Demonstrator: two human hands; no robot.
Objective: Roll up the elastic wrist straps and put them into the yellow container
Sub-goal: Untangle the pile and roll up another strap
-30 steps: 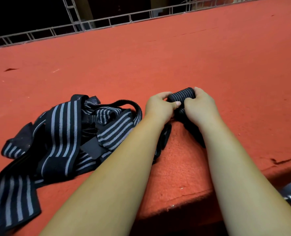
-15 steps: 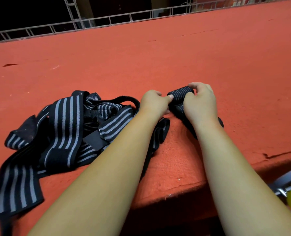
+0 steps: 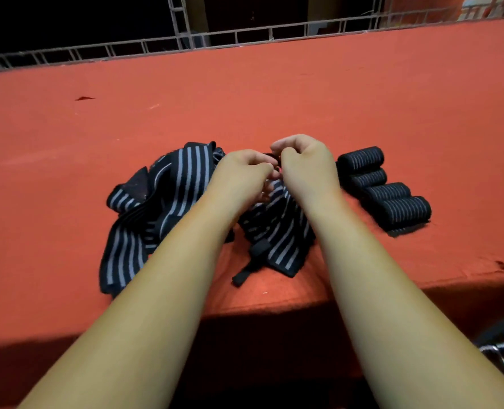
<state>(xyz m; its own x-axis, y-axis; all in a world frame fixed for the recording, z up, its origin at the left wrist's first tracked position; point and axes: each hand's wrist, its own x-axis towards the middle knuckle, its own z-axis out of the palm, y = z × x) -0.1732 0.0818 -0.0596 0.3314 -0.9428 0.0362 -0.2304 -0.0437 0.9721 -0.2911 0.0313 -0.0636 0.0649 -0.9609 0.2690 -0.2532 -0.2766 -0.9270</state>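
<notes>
Red table (image 3: 274,93), loose straps (image 3: 183,178), rolled straps (image 3: 383,190)

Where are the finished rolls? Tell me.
In the head view, the finished rolls lie in a row on the red surface, just right of the right hand.

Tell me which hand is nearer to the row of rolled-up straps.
Right. The right hand sits just beside the rolled-up straps, apart from them. The left hand is farther off, beyond the right one. Both pinch a loose strap.
</notes>
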